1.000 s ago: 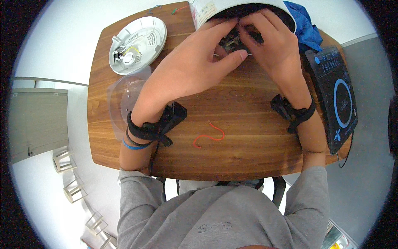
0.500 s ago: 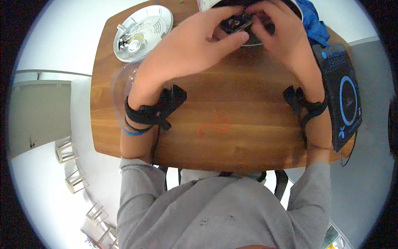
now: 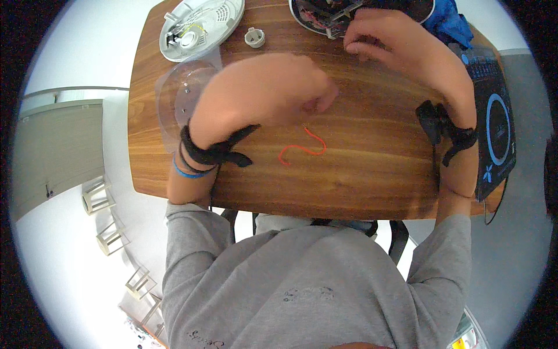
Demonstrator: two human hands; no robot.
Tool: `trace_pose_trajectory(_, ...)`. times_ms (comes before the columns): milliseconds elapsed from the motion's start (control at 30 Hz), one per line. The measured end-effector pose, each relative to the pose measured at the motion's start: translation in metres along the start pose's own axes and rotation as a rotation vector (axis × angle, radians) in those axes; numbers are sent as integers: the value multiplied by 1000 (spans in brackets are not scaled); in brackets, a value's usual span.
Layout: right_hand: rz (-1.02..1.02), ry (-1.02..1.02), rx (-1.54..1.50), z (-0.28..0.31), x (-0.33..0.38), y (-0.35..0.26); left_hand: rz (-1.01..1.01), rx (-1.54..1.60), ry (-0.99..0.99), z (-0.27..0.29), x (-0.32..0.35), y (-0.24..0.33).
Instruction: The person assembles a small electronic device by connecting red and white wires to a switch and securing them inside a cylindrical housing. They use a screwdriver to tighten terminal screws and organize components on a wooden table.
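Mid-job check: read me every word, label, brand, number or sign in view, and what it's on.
Black cooktop: blue ring and petal-shaped sign; print inside the ring and on the control panel too small to read.
Grey shirt: dark front print, too blurred to read; dark script lower down, which I won't copy.
Open white-rimmed appliance: none I can make out.

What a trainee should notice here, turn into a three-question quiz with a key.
1. True or false: the red wire lies curved on the wooden table.
2. Which of the person's hands is nearer the open housing at the top of the picture?
3. Fill in: the black cooktop lies on the table's ____ side.

Key:
1. True.
2. The right hand.
3. Right.
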State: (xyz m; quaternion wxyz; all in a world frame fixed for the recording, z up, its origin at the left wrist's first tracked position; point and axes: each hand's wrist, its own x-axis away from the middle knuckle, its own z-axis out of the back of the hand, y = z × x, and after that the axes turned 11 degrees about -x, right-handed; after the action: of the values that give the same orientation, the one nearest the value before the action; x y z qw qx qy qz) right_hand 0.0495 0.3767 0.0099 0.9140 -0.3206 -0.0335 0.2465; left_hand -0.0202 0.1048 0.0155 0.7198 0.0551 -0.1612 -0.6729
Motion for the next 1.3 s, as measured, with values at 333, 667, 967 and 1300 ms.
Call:
trace_pose_trajectory(333,7,-109,-47,-13,3,-5,-15,-177,200,-54,-5,6)
trace_pose_trajectory(667,-9,-114,82,-27,18,8,34,-264,95,-28,-15,7)
trace_pose_trajectory(967,-230,-321,143,-17,11,-12,64,-285,144,-29,-16,4)
trace_pose_trajectory(1300,-238,-335,99,-17,13,-16,181,-109,98,-18,-20,8)
